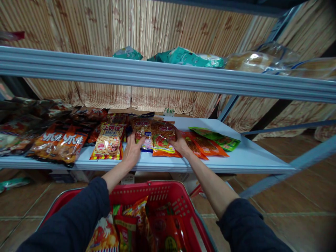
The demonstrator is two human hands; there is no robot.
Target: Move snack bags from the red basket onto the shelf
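Observation:
My left hand (pixel 132 149) grips the left edge of a snack bag with a blue bottom (pixel 147 142), its thumb across the front. Beside that, my right hand (pixel 181 142) holds the right edge of a snack bag with an orange and yellow bottom (pixel 164 140). Both bags stand side by side on the lower shelf (pixel 202 123), and some fingers are hidden behind them. A yellow and red snack bag (pixel 109 141) leans just left of my left hand. Flat orange packets (pixel 210 145) and a green packet (pixel 217 138) lie right of my right hand.
Below the shelf edge, a red shopping basket (pixel 181 190) contains several snack packets. Brown and orange snack bags (pixel 61 140) crowd the shelf's left part. Above runs the upper shelf's edge (pixel 157 75), with teal bags (pixel 183 57) on it. A metal post (pixel 312 164) stands at right.

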